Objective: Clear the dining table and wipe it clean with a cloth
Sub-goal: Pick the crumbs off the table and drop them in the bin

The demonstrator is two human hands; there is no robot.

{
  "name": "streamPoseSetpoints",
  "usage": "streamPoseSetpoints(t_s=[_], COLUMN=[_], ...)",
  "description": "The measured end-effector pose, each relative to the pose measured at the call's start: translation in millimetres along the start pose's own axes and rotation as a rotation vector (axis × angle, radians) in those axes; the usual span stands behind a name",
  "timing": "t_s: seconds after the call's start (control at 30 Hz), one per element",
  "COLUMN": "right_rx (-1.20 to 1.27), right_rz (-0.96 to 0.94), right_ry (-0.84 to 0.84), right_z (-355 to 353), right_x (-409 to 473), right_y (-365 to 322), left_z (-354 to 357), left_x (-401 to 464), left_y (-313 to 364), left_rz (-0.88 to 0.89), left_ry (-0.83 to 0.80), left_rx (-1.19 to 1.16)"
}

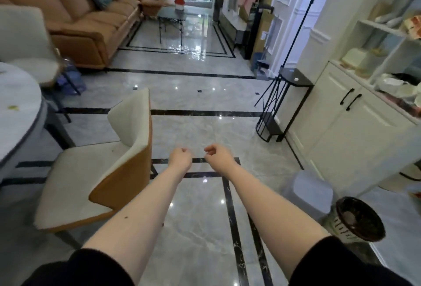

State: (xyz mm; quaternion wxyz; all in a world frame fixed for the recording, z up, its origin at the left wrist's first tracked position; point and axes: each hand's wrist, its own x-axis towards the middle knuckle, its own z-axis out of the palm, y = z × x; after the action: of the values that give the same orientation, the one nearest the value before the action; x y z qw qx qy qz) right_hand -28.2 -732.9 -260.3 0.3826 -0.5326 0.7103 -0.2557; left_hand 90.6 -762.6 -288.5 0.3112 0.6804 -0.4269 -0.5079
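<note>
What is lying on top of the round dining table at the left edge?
On the visible part of the dining table lies a small greenish scrap near the rim. No dishes or cloth show there. Most of the tabletop is cut off beyond the frame, so the rest cannot be judged.

Both bare forearms outstretched, left hand (181, 157) and right hand (217, 153) curled, empty.

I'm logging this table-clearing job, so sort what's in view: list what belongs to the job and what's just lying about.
Belongs to the job:
dining table, with scraps on it
left hand and right hand, both curled and holding nothing
waste bin, probably for the scraps

Just lying about:
dining chair
orange sofa
coffee table
white cabinet
black stand
</note>
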Motion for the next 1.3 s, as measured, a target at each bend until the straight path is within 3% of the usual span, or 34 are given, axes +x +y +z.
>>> streamPoseSetpoints(t_s=[0.17, 0.37, 0.83, 1.3], right_rx=[-0.001, -0.02, -0.04, -0.148], right_rz=[-0.065, -0.174, -0.289, -0.478], right_ry=[-0.109, -0.188, -0.294, -0.608], right_z=[3, 18, 105, 140], right_x=[72, 154, 354, 574], right_y=[-35, -86, -208, -302], left_z=[-22, -55, -148, -177], left_x=[58, 129, 322, 504], left_y=[40, 74, 120, 174], left_rz=[0.02, 0.108, -0.044, -0.195], left_ry=[0.184, 0.293, 0.437, 0.709], left_rx=[-0.058, -0.021, -0.082, -0.274])
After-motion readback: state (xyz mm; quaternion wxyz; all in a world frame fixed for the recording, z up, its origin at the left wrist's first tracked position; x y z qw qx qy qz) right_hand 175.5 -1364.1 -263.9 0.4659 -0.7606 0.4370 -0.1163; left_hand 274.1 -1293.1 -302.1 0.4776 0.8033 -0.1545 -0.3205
